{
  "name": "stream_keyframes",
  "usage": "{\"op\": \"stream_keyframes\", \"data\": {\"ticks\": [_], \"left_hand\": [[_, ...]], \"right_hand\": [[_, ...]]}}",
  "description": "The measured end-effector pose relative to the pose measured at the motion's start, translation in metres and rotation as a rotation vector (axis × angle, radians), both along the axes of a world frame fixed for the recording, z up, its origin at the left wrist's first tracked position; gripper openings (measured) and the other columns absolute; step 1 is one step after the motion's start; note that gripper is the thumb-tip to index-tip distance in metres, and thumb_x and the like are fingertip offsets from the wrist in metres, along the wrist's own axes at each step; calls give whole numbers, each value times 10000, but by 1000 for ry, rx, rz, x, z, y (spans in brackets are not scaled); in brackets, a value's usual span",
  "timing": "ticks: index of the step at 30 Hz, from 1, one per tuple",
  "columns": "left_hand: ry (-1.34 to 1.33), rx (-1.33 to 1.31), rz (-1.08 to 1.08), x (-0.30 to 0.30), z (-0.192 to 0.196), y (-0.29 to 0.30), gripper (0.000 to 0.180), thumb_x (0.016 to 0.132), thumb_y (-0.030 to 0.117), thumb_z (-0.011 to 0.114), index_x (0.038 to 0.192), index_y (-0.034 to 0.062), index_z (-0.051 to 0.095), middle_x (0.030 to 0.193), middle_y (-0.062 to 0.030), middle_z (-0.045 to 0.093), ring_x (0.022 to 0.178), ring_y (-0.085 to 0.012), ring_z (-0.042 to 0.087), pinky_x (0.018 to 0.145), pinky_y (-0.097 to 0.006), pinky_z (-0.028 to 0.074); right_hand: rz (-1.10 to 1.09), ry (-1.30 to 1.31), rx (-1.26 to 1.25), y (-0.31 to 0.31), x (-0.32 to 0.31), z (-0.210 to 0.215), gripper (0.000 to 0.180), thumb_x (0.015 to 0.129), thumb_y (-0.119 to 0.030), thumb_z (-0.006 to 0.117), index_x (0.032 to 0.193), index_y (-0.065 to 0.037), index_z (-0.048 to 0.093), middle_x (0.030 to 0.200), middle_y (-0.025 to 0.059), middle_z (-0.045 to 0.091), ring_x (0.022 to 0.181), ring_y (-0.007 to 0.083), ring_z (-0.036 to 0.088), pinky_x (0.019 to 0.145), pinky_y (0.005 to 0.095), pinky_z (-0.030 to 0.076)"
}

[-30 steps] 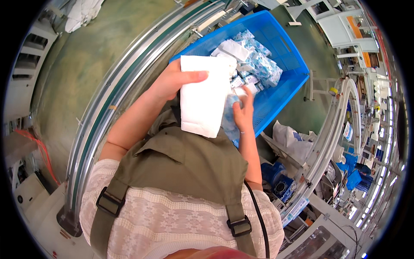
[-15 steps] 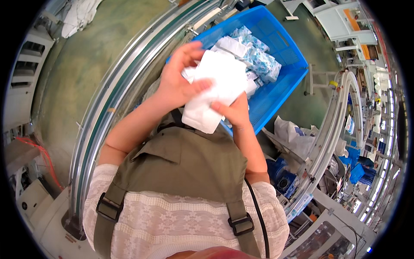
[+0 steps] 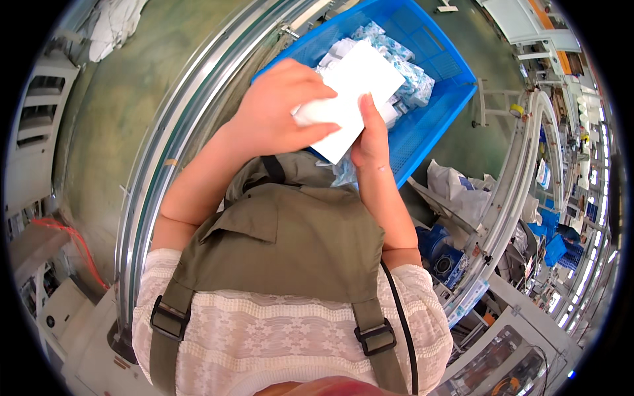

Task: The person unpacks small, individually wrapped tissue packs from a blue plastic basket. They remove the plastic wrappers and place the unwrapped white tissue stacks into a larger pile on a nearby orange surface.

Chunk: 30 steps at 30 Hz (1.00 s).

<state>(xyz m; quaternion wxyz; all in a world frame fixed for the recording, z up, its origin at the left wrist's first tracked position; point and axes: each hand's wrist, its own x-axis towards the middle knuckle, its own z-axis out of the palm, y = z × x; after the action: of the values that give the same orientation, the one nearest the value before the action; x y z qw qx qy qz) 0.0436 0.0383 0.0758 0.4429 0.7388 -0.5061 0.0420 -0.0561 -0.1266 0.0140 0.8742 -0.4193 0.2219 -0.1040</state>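
A flat rectangular stack of white tissues (image 3: 364,78) is held tilted in front of my chest, above the near part of a blue plastic crate (image 3: 441,119). My right hand (image 3: 372,140) grips its right edge, thumb on top and fingers hidden underneath. My left hand (image 3: 281,109) curls round the left side, with thumb and fingers against the stack. Crumpled clear and bluish film (image 3: 345,173) shows below the stack, beside my right wrist. Inside the crate lie several blue-and-white patterned tissue packs (image 3: 417,87), partly covered by the stack.
A curved conveyor rail (image 3: 155,155) runs along my left. Another curved rail (image 3: 505,198) stands at the right, with a blue motor (image 3: 444,261) and a white sack (image 3: 456,188) beside it. Orange-red cables (image 3: 79,244) hang at the far left.
The white stack has turned to show a smooth, flat face and risen slightly to the right. My left hand has shifted its grip; the right thumb now lies on top. Film now shows below.
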Motion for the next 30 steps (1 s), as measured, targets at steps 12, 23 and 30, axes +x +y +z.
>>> {"op": "stream_keyframes", "data": {"ticks": [12,23,30], "left_hand": [[674,-156,65,24,-44,-14,49,802,59,667,828,34,700,803,-46,678,728,-143,627,664,-272,501],[1296,-1049,65,75,-63,28,231,820,87,395,910,-15,582,975,-157,651,1013,-266,601,901,-391,466],[1097,-513,185,57,-69,51,161,793,-51,480,866,16,607,917,-107,661,747,-130,595,643,-273,495]], "right_hand": [[55,4,259,-6,1,-26,604,933,-423,564,1339,8,444,1255,159,576,1127,266,582,927,388,492],[58,-312,955,-6,5,-12,566,939,-423,490,1394,-92,435,1351,116,526,1206,320,531,994,461,458],[-152,-208,392,4,-2,0,467,984,-412,389,1349,-133,473,1325,72,549,1208,259,538,1001,426,465]]}}
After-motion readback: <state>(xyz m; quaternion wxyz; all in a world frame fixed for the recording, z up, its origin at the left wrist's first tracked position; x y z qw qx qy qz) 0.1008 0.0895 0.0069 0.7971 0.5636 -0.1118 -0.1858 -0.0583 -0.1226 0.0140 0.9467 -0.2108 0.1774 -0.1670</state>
